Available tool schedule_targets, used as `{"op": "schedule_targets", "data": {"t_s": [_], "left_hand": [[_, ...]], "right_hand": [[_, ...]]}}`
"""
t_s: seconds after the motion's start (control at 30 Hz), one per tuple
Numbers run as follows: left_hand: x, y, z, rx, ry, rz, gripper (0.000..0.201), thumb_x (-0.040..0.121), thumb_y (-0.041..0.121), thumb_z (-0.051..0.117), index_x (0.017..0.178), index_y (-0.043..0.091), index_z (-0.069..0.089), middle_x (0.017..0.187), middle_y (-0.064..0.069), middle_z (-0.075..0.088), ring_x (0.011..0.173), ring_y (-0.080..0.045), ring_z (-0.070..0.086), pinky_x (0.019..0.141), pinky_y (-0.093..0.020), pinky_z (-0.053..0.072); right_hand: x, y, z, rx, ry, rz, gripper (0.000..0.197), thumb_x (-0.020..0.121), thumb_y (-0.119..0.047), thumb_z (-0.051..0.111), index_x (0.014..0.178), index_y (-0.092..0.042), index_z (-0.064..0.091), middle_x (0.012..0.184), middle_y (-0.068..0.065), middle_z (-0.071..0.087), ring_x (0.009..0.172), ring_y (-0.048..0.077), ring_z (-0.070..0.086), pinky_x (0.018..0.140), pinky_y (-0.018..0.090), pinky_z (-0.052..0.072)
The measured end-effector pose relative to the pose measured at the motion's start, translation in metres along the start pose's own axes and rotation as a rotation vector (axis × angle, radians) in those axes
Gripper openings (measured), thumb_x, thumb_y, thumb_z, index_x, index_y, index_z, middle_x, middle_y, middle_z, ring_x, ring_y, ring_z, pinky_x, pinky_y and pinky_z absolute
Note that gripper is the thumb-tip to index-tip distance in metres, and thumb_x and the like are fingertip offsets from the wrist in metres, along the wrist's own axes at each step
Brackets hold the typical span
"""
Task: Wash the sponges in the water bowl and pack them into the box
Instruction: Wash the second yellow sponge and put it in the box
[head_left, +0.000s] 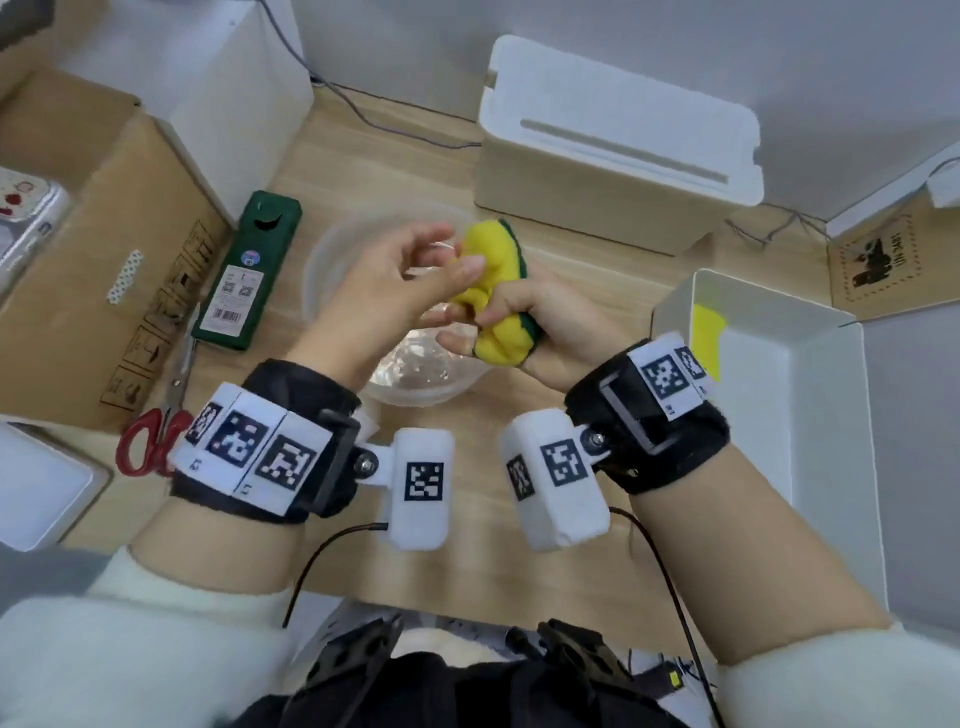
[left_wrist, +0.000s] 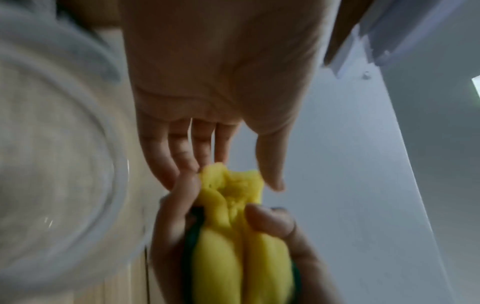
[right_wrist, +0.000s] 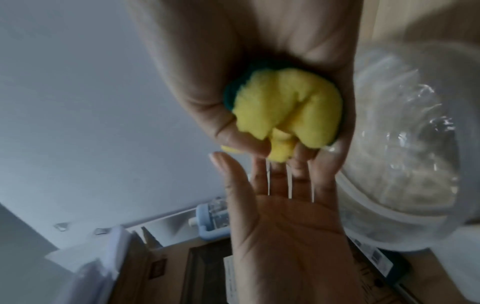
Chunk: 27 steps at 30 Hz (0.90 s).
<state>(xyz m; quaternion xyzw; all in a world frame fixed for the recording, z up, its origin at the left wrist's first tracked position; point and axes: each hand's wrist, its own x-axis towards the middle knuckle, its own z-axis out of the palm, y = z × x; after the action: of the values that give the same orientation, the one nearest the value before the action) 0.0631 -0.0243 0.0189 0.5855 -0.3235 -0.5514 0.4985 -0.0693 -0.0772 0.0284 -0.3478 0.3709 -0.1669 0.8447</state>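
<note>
Squeezing the yellow-green sponge over the water bowl, our right hand has its fingers wrapped tight round it. Our left hand sits flat and relaxed, fingertips just touching it. White box waits on the worktop, right side.

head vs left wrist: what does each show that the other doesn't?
Only head: the white box at right with a yellow sponge inside, red scissors, green package, both wristbands.
Only left wrist: the left palm close up, fingers straight.
Both: the right hand squeezing the yellow-green sponge beside the clear bowl.
</note>
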Motion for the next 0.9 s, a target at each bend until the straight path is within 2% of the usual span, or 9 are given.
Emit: {"op": "schedule_targets", "data": {"t_s": [0.1, 0.2, 0.3, 0.43, 0.5, 0.6, 0.7, 0.8, 0.9], "left_hand": [[-0.003, 0.003, 0.03, 0.161, -0.109, 0.027, 0.028, 0.072, 0.023, 0.072, 0.098, 0.023, 0.064, 0.083, 0.005, 0.06, 0.067, -0.008, 0.06, 0.066, -0.023, 0.052], [-0.004, 0.001, 0.077, 0.245, -0.207, 0.021, 0.002, 0.082, 0.02, 0.064, 0.083, 0.02, 0.063, 0.076, 0.003, 0.062, 0.062, -0.004, 0.059, 0.066, -0.024, 0.052], [0.004, -0.003, 0.116, 0.084, -0.241, -0.023, 0.011, 0.087, 0.018, 0.057, 0.077, 0.016, 0.055, 0.071, 0.004, 0.064, 0.06, -0.002, 0.064, 0.065, -0.026, 0.056], [0.018, -0.01, 0.175, -0.121, -0.33, -0.194, 0.022, 0.093, 0.029, 0.045, 0.09, 0.015, 0.061, 0.078, -0.001, 0.063, 0.069, -0.01, 0.058, 0.069, -0.025, 0.051], [0.022, -0.015, 0.197, -0.166, -0.326, -0.25, 0.023, 0.094, 0.03, 0.043, 0.093, 0.015, 0.06, 0.084, -0.002, 0.063, 0.077, -0.014, 0.057, 0.081, -0.03, 0.048], [0.028, -0.023, 0.219, -0.007, -0.237, -0.181, 0.009, 0.092, 0.021, 0.052, 0.084, 0.019, 0.054, 0.064, 0.008, 0.063, 0.055, -0.003, 0.06, 0.061, -0.02, 0.052], [0.031, -0.032, 0.224, 0.088, -0.138, -0.146, 0.023, 0.085, 0.003, 0.058, 0.099, 0.02, 0.052, 0.08, 0.005, 0.06, 0.07, -0.007, 0.061, 0.063, -0.022, 0.05], [0.031, -0.041, 0.217, 0.095, -0.079, -0.178, 0.027, 0.084, -0.001, 0.054, 0.104, 0.018, 0.054, 0.087, 0.004, 0.061, 0.075, -0.009, 0.06, 0.067, -0.024, 0.048], [0.027, -0.05, 0.205, 0.099, -0.062, -0.198, 0.026, 0.084, 0.0, 0.053, 0.092, 0.024, 0.056, 0.088, 0.004, 0.061, 0.076, -0.01, 0.06, 0.068, -0.024, 0.047]], "right_hand": [[-0.037, -0.005, -0.028, -0.057, -0.017, -0.049, 0.054, 0.081, 0.015, 0.043, 0.13, -0.008, 0.044, 0.098, 0.005, 0.061, 0.074, 0.015, 0.064, 0.072, 0.035, 0.058], [-0.071, -0.009, -0.07, -0.103, 0.123, -0.084, 0.05, 0.08, 0.008, 0.057, 0.126, -0.009, 0.047, 0.098, 0.007, 0.063, 0.077, 0.022, 0.066, 0.069, 0.035, 0.058], [-0.099, -0.009, -0.109, -0.291, 0.317, -0.123, 0.028, 0.079, -0.001, 0.065, 0.105, -0.008, 0.058, 0.084, 0.004, 0.065, 0.068, 0.015, 0.065, 0.061, 0.028, 0.057], [-0.133, -0.013, -0.155, -0.162, 0.273, -0.182, 0.023, 0.059, -0.01, 0.076, 0.081, -0.015, 0.07, 0.071, -0.001, 0.074, 0.063, 0.01, 0.07, 0.056, 0.027, 0.059], [-0.141, -0.014, -0.172, -0.137, 0.311, -0.207, 0.021, 0.064, -0.019, 0.067, 0.085, -0.016, 0.068, 0.066, -0.004, 0.074, 0.061, 0.008, 0.069, 0.052, 0.024, 0.056], [-0.145, -0.01, -0.199, -0.178, 0.485, -0.191, 0.009, 0.087, -0.011, 0.054, 0.087, -0.016, 0.062, 0.062, -0.007, 0.071, 0.054, 0.006, 0.066, 0.045, 0.018, 0.051], [-0.14, 0.003, -0.234, -0.17, 0.763, -0.145, 0.011, 0.093, -0.014, 0.051, 0.087, -0.017, 0.06, 0.076, 0.001, 0.064, 0.063, 0.012, 0.062, 0.043, 0.017, 0.05], [-0.125, 0.019, -0.268, -0.132, 1.05, -0.087, 0.02, 0.093, -0.018, 0.05, 0.109, -0.01, 0.058, 0.085, 0.005, 0.058, 0.063, 0.014, 0.053, 0.04, 0.018, 0.046], [-0.11, 0.025, -0.285, -0.058, 1.162, -0.02, 0.036, 0.093, -0.02, 0.051, 0.125, -0.004, 0.051, 0.079, 0.006, 0.054, 0.059, 0.016, 0.047, 0.048, 0.025, 0.042]]}}
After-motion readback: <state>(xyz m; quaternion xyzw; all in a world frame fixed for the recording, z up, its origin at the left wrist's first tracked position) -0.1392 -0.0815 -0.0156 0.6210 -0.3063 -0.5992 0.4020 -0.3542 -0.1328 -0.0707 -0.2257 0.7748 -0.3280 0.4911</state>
